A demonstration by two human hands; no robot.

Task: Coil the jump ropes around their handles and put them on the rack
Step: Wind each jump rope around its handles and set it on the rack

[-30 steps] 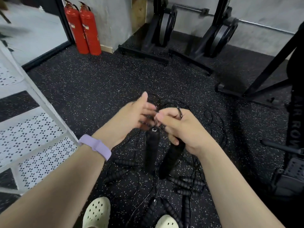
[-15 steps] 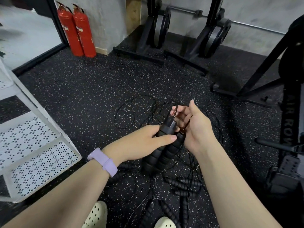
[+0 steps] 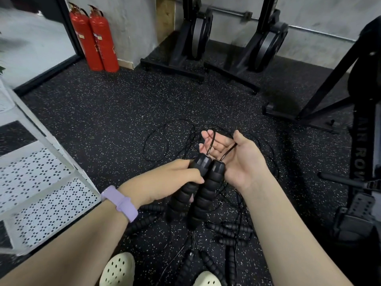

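My left hand point(image 3: 167, 180) grips two black ribbed jump-rope handles point(image 3: 198, 193) held side by side, their caps pointing away from me. My right hand point(image 3: 233, 159) lies palm up just beyond the caps, fingers relaxed, and the thin black cord point(image 3: 210, 143) from both handles runs across its palm and fingers. Loose cord loops point(image 3: 165, 139) spread over the dark speckled floor ahead. Several more black handles point(image 3: 228, 229) lie tangled on the floor under my arms. The white perforated rack point(image 3: 39, 182) stands at the left.
Two red fire extinguishers point(image 3: 92, 40) stand against the back wall at left. Black exercise machines point(image 3: 195, 38) line the wall, and a rowing machine point(image 3: 358, 162) fills the right side. My cream clogs point(image 3: 117, 269) show at the bottom.
My left hand moved from the cord ends down onto both handles and now grips them together. My right hand opened palm up, and the cord lies across it.
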